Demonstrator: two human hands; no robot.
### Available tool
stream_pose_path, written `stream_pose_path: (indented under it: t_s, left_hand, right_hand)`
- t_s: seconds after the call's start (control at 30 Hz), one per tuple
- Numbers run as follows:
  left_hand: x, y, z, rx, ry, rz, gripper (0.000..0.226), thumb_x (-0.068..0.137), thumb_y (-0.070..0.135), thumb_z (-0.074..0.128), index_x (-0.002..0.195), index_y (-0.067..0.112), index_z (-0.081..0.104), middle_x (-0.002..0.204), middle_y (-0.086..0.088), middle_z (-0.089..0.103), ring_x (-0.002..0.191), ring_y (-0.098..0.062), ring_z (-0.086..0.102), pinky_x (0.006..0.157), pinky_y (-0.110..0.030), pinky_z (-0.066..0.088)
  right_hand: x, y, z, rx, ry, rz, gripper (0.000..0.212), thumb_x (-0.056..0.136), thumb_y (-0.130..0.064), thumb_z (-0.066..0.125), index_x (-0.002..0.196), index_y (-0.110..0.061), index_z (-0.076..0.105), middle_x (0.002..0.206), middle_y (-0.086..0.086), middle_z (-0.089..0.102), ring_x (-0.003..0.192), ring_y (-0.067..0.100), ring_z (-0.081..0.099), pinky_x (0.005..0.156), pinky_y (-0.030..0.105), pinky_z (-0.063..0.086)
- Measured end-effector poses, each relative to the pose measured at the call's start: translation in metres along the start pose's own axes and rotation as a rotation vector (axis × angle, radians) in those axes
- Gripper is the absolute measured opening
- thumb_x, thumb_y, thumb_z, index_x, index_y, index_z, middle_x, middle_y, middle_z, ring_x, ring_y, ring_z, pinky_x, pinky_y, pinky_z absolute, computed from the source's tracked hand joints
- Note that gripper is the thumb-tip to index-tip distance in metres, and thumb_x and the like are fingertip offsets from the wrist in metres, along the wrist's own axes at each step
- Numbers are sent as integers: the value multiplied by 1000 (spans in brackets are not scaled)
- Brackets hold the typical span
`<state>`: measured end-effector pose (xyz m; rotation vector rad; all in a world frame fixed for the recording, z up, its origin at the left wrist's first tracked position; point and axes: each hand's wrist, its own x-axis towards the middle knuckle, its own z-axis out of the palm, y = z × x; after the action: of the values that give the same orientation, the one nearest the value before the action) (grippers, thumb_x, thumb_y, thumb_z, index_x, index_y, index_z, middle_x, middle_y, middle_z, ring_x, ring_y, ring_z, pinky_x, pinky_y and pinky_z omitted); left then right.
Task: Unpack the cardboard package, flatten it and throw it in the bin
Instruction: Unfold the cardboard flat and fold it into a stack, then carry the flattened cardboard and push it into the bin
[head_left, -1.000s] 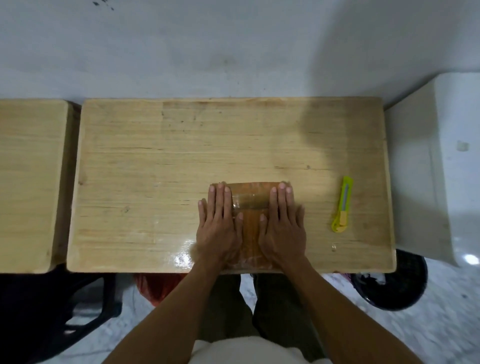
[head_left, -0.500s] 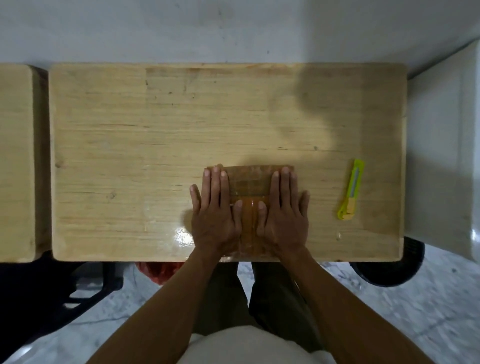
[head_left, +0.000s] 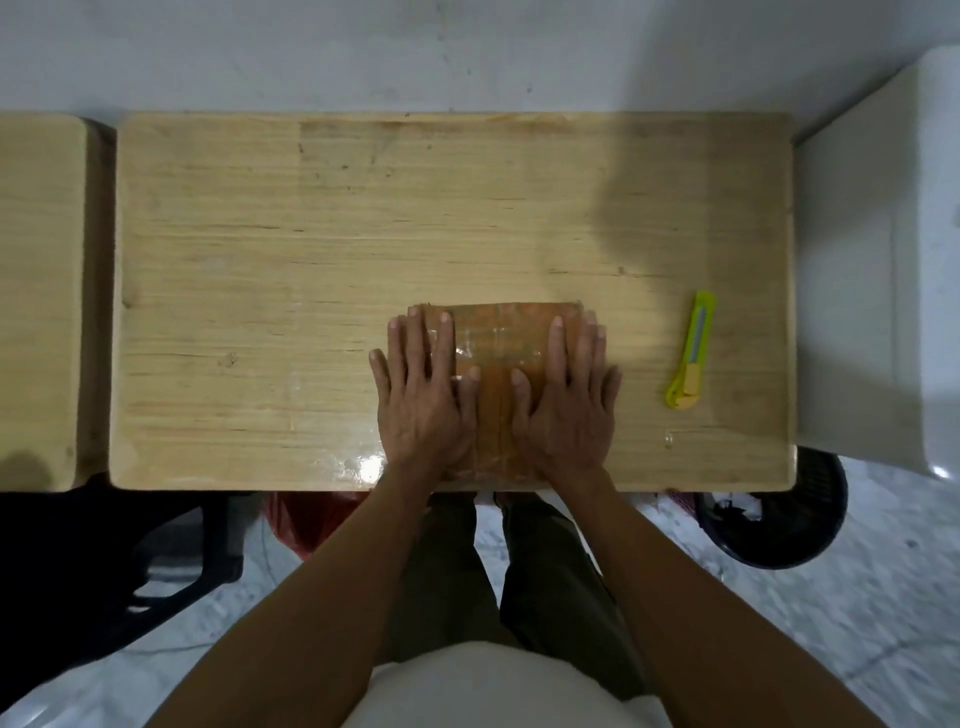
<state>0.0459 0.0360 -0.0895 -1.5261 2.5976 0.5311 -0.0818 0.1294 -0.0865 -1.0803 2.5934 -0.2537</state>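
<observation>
A brown cardboard package (head_left: 498, 338) wrapped in clear tape lies at the near edge of the wooden table (head_left: 311, 249). My left hand (head_left: 423, 400) rests flat on its left half, fingers spread. My right hand (head_left: 563, 400) lies flat on its right half in the same way. Both palms are pressed down on the package and neither hand grips anything. A black bin (head_left: 779, 514) stands on the floor under the table's near right corner, partly hidden by the tabletop.
A yellow-green box cutter (head_left: 691, 351) lies on the table to the right of the package. A second wooden table (head_left: 36, 291) adjoins on the left, a white cabinet (head_left: 878, 249) on the right. A red bag (head_left: 311, 519) and a dark chair (head_left: 130, 561) sit below.
The view has shifted and tilted slightly. Both hands stay flat on the package; their fingers have spread a little farther apart toward its side edges.
</observation>
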Motion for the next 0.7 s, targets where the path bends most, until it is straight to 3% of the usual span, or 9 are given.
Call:
stream_pose_path:
  t_s: [0.1, 0.27, 0.43, 0.5, 0.57, 0.63, 0.7]
  left_hand:
    - [-5, 4, -3, -70, -14, -104, 65, 101, 60, 27, 158, 37, 7, 166, -15, 2, 154, -31, -4, 123, -55, 3]
    - [-8, 10, -2, -94, 38, -132, 60, 102, 58, 28, 157, 40, 11, 164, -14, 15, 152, -31, 8, 122, -55, 7]
    - [-5, 25, -18, -353, 89, -225, 52, 97, 57, 46, 147, 48, 36, 155, -11, 29, 137, -31, 34, 112, -50, 31]
    - [-5, 30, -33, -542, 99, -262, 49, 92, 58, 55, 140, 52, 43, 147, -5, 32, 115, -18, 55, 100, -42, 46]
    - [-10, 30, -45, -657, 101, -264, 51, 86, 60, 64, 134, 54, 49, 136, -1, 38, 95, -5, 57, 93, -37, 52]
    - [-17, 29, -55, -784, 111, -255, 55, 79, 63, 70, 131, 56, 53, 124, 2, 44, 100, -10, 58, 87, -42, 59]
    - [-23, 33, -68, -879, 137, -234, 56, 77, 56, 75, 130, 54, 56, 116, 2, 49, 102, -17, 62, 80, -43, 62]
  right_hand:
    - [-7, -1, -3, 45, -11, 90, 73, 97, -64, 26, 156, -26, 8, 164, 12, 9, 152, 28, 2, 119, 57, 13]
    - [-8, 2, 2, 62, 15, 65, 69, 98, -62, 26, 156, -27, 10, 163, 8, 18, 152, 24, 4, 118, 59, 11]
    - [-10, 4, 3, 179, 79, 63, 67, 99, -54, 35, 156, -24, 14, 160, 10, 26, 151, 24, 13, 118, 57, 9]
    - [-13, 6, -7, 314, 86, 61, 66, 99, -50, 37, 156, -24, 15, 160, 10, 25, 149, 25, 17, 120, 54, 14]
    - [-15, 9, -25, 439, 46, 79, 61, 101, -48, 34, 156, -28, 14, 161, 7, 21, 148, 23, 18, 119, 52, 20]
    - [-19, 8, -48, 550, -44, 129, 57, 102, -50, 30, 154, -40, 9, 162, 0, 17, 147, 21, 20, 118, 48, 24]
    - [-25, 5, -70, 617, -71, 150, 57, 100, -54, 33, 151, -50, 8, 156, 1, 30, 139, 24, 34, 108, 44, 32]
